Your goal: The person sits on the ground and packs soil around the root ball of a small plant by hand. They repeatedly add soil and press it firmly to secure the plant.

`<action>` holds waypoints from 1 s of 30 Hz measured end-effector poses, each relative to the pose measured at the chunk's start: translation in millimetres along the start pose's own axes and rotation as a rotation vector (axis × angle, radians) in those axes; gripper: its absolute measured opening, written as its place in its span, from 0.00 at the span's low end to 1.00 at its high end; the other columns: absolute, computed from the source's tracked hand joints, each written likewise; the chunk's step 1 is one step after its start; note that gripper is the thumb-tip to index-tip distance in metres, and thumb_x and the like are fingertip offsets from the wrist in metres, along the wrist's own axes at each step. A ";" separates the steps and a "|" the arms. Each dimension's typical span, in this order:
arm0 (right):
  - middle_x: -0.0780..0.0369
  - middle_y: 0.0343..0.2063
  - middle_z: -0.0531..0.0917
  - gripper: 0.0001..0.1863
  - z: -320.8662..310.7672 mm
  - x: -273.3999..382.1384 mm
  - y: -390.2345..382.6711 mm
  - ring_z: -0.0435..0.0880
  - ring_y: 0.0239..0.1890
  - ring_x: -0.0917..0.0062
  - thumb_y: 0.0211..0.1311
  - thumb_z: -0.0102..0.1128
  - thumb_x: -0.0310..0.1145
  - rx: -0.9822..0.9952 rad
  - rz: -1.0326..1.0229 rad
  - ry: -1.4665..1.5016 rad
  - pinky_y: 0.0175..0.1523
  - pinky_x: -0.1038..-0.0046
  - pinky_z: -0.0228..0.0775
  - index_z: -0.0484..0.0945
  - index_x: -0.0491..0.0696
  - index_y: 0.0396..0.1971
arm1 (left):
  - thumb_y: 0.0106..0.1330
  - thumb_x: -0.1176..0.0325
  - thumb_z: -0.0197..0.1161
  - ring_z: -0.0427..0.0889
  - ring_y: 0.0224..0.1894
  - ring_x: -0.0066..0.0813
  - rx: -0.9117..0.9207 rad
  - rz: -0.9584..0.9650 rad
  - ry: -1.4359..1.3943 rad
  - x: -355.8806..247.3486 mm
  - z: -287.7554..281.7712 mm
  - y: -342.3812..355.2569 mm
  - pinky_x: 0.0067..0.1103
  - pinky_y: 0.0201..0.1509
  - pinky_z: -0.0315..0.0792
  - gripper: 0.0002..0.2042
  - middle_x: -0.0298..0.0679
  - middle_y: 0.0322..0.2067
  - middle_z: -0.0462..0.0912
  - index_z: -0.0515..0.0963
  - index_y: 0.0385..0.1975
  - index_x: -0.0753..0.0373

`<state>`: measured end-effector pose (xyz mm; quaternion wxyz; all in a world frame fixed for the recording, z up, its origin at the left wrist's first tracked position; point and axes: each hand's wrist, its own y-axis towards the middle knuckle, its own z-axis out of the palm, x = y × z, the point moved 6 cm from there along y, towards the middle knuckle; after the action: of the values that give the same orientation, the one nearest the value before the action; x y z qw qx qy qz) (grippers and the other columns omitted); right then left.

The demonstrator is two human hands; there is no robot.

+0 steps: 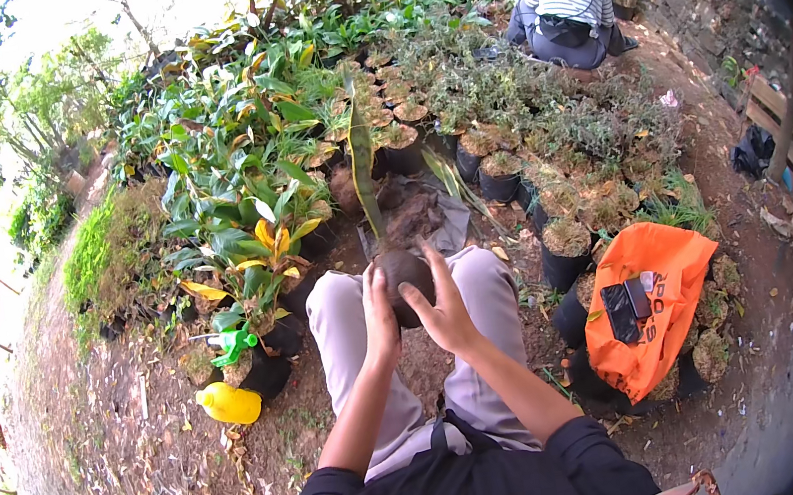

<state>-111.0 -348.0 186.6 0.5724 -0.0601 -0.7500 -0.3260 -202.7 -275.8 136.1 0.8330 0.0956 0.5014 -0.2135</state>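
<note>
Between my knees I hold a snake plant, whose round, dark brown root ball (pixel 403 282) rests between both palms. One tall green leaf with yellow edges (pixel 363 167) stands up from the ball. My left hand (pixel 380 315) is wrapped round the ball's left side. Against its right side presses my right hand (pixel 443 309), thumb across the front. Just beyond lies a heap of loose brown fibre or soil (pixel 416 217) on a grey sheet (pixel 455 224). Another brown clump (pixel 344 192) sits behind it, partly hidden by the leaf.
Potted leafy plants (pixel 239 193) crowd the left, dry low plants in black pots (pixel 566 238) the right. A yellow spray bottle (pixel 230 404) with a green head lies left. Phones (pixel 620 313) rest on an orange bag (pixel 682 285). Another person (pixel 570 4) sits at far right.
</note>
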 end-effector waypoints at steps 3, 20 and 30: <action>0.48 0.58 0.68 0.37 -1.4 -8.9 5.8 0.68 0.61 0.64 0.57 0.67 0.41 -0.015 0.067 0.023 0.64 0.63 0.60 0.61 0.40 0.62 | 0.74 0.49 0.39 0.64 0.63 0.34 0.083 0.108 0.081 -2.0 7.4 -5.5 0.27 0.65 0.60 0.30 0.44 0.61 0.64 0.56 0.65 0.67; 0.48 0.65 0.59 0.45 -7.8 22.7 6.0 0.57 0.67 0.56 0.53 0.67 0.50 -0.010 -0.213 -0.303 0.68 0.59 0.51 0.58 0.41 0.64 | 0.69 0.41 0.42 0.76 0.53 0.37 0.114 -0.164 -0.416 -0.3 20.2 -6.8 0.32 0.61 0.68 0.32 0.44 0.52 0.76 0.67 0.58 0.64; 0.53 0.53 0.74 0.42 -16.7 4.6 14.1 0.74 0.55 0.69 0.45 0.74 0.33 -0.054 -0.105 -0.112 0.61 0.68 0.65 0.63 0.36 0.60 | 0.70 0.39 0.36 0.75 0.55 0.31 0.038 -0.186 -0.200 -8.8 17.9 -4.4 0.25 0.59 0.69 0.33 0.38 0.59 0.70 0.56 0.68 0.57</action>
<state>-92.3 -347.5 198.9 0.5096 -0.0543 -0.7740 -0.3719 -194.0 -284.0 152.7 0.8534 0.0429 0.4185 -0.3078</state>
